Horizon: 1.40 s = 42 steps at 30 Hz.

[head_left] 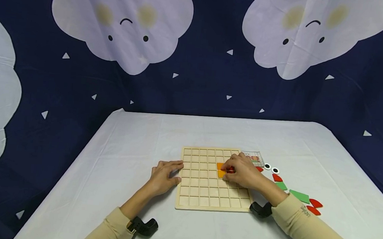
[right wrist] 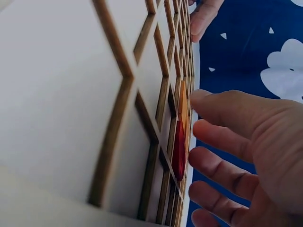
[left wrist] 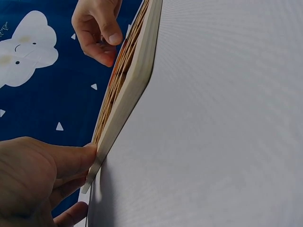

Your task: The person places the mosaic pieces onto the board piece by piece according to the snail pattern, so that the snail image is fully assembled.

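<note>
Fingers of the right hand (head_left: 243, 172) curl down over a red piece (head_left: 230, 170) that sits in a cell of the wooden grid board (head_left: 205, 195), just right of the board's middle in the head view. Whether they pinch the piece or only rest on it cannot be told there; in the right wrist view the fingers (right wrist: 222, 142) lie spread and only slightly bent, close over the red piece (right wrist: 179, 151) in its cell without clearly touching it. Orange pieces (head_left: 220, 169) fill the cells just left of the red one, touching it.

At the board's left edge, the left hand (head_left: 165, 175) lies on the white bench (head_left: 125, 148) with relaxed fingers pointing right. The left wrist view shows a fingertip (left wrist: 87, 151) pressed against the board's side wall (left wrist: 128, 94), and nothing is held.

Right of the board in the head view, loose pieces lie on the bench: a small printed card (head_left: 254, 157) touching the board's upper right corner, two white eye discs (head_left: 271, 168), red curved pieces (head_left: 313, 206) and green pieces (head_left: 299, 196) trailing toward the lower right. Behind the bench hangs a dark blue cloth with pale clouds (head_left: 121, 20).
</note>
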Tool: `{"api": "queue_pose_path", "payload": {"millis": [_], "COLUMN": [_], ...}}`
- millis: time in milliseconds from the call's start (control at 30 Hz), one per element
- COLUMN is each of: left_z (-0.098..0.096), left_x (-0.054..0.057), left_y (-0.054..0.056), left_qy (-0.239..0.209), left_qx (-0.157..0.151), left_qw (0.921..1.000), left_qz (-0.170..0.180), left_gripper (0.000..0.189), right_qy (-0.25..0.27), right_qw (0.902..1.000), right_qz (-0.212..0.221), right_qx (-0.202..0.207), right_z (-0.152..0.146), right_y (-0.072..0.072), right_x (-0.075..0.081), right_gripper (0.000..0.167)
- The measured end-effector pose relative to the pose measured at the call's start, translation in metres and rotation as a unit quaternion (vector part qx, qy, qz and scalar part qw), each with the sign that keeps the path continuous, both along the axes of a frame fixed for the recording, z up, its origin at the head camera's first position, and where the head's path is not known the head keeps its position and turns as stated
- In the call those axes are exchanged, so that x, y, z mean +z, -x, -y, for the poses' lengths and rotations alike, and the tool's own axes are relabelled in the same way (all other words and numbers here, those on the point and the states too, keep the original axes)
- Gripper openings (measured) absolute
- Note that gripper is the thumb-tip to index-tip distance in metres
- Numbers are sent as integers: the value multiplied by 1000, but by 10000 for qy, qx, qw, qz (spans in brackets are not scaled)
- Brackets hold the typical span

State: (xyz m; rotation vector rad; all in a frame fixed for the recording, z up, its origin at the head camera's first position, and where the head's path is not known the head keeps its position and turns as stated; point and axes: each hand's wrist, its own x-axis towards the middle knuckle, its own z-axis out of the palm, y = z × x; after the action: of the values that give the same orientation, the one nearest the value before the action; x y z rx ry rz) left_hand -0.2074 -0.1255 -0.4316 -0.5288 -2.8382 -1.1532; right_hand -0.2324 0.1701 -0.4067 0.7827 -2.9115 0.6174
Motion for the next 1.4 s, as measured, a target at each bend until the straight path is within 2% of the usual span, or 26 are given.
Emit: {"api": "queue_pose_path", "payload": {"millis": [200,433,667,967,1167,1400], "left_z": [0,1,1,1,0,0], "left_x": [0,0,-1,-1,0,0], "left_y": [0,0,0,0,-1,-1], "left_qy": [0,20,-1,-32,-55,-43], "left_qx": [-5,-9,-29,-43,-25,-36], "left_qw": [10000,10000,10000,10000,10000,10000], "left_qz": [2,0,-5,-11,14,18], "left_gripper": [45,45,45,45,45,45], "right_qy": [219,471,334,402,338,209], "right_qw": [9995,9982,9974,9953,9932,9942], "right_qz": [-50,-72,30,53,240,-89], "right_qx": [-206,-364,-641,-884,-1086,-1050], "right_z": [-5,-27,-53,-80,-91,-102], "right_y": [-4,-11,-23,-38,-44,-42], "right_x": [8,19,25,18,12,6], "right_gripper": [19,24,25,23,21,22]}}
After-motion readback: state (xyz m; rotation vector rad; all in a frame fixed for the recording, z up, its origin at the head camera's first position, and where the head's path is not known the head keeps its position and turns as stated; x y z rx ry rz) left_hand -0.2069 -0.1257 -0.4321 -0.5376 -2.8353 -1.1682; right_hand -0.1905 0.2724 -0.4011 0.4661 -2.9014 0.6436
